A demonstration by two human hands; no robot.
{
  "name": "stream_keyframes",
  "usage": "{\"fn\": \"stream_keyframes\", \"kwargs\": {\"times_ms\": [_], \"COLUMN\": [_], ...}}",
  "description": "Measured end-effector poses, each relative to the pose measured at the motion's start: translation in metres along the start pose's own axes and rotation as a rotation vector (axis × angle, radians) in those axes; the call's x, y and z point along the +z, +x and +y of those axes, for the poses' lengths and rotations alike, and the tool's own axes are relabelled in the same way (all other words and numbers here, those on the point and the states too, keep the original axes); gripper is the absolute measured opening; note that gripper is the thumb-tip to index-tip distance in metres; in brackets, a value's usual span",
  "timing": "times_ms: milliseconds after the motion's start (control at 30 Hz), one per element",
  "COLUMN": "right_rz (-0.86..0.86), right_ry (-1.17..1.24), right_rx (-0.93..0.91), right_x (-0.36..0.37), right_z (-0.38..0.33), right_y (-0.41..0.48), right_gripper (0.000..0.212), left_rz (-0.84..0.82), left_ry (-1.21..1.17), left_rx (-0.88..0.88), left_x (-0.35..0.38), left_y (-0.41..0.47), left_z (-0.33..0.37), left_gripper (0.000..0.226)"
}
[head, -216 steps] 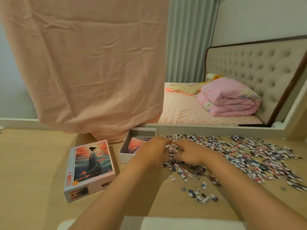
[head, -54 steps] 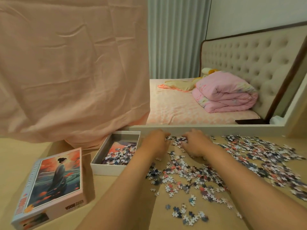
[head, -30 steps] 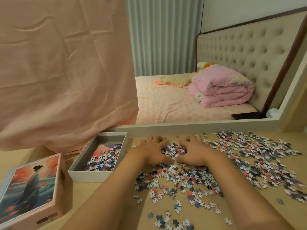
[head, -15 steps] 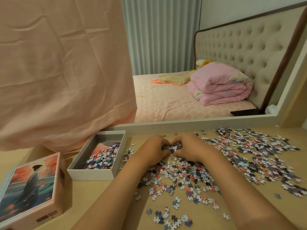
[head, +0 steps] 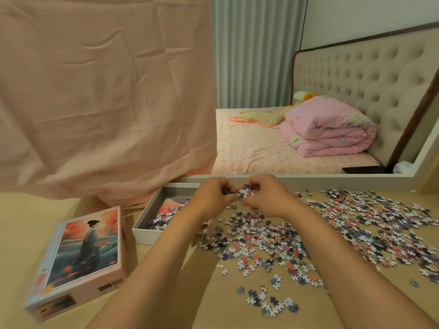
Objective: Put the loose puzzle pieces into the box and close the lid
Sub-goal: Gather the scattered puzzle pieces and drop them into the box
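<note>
The box (head: 146, 236), one open white tray, sits on the tabletop (head: 23, 233) left of centre. Its long axis runs away from the viewer, leaning a little to the right. A shallow layer of pieces in the box (head: 161, 218) covers part of a printed sheet on its floor. The lid (head: 83, 252), one only, lies just left of the box with a narrow gap between them. It is picture side up, its long axis roughly parallel to the box's, the painted figure's head at the far end.

Both forearms reach forward from the bottom edge and meet near the box's far right corner. The left hand (head: 211, 198) and right hand (head: 268, 198) are cupped against each other, fingers curled, clamped together on a handful of pieces (head: 244, 194) raised off the surface.

Below and to the right of the two hands, the loose puzzle pieces (head: 332, 233) spread across the tabletop, too many to count, with a small separate cluster (head: 268, 302) nearest the viewer.

Behind the tabletop hangs a pink cloth (head: 95, 91). To its right is a bed (head: 261, 153) with a folded pink quilt (head: 327, 131) and a tufted headboard (head: 356, 74).
</note>
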State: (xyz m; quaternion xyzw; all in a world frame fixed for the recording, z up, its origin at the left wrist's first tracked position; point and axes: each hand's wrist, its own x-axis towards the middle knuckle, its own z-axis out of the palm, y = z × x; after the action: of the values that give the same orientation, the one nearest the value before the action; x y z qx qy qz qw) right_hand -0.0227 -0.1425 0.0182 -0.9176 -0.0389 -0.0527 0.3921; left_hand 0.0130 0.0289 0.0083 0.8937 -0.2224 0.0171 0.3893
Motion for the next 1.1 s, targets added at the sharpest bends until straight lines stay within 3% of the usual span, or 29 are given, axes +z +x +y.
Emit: {"fn": "stream_keyframes", "kwargs": {"times_ms": [100,233,367,467,533,667,767,867,1000,1100], "right_rz": [0.009,-0.012,-0.124,-0.133,-0.105,-0.085,0.003,0.083,-0.070,-0.104], "right_ry": [0.031,-0.010,-0.133,-0.152,-0.155,-0.179,-0.187,-0.378,-0.743,-0.759], "right_rx": [-0.076,-0.151,-0.221,-0.239,-0.243,-0.240,-0.213,-0.117,0.119,0.154], "right_x": [0.018,0.060,0.090,0.097,0.099,0.103,0.092,0.066,0.040,0.034], "right_z": [-0.034,-0.067,-0.083,-0.089,-0.088,-0.081,-0.071,-0.045,0.003,0.027], "right_y": [0.013,0.035,0.041,0.041,0.044,0.045,0.043,0.045,0.044,0.040], "right_gripper": [0.020,0.026,0.034,0.046,0.041,0.011,0.017,0.026,0.044,0.051], "left_rz": [0.106,0.219,0.157,0.108,0.097,0.163,0.246,0.302,0.160,-0.055], "left_ry": [-0.007,0.014,0.110,0.158,0.157,0.130,0.109,0.127,0.156,0.158], "left_rx": [0.001,-0.075,-0.157,-0.176,-0.178,-0.181,-0.130,-0.015,0.124,0.049], "left_x": [-0.034,-0.064,-0.080,-0.085,-0.086,-0.083,-0.076,-0.059,-0.019,0.013], "left_y": [-0.013,-0.034,-0.044,-0.044,-0.042,-0.037,-0.036,-0.034,-0.020,-0.006], "left_z": [-0.010,-0.039,-0.074,-0.088,-0.092,-0.095,-0.083,-0.057,-0.024,-0.015], "left_gripper": [0.002,0.014,0.003,0.026,0.033,0.039,0.036,0.033,0.033,0.038]}}
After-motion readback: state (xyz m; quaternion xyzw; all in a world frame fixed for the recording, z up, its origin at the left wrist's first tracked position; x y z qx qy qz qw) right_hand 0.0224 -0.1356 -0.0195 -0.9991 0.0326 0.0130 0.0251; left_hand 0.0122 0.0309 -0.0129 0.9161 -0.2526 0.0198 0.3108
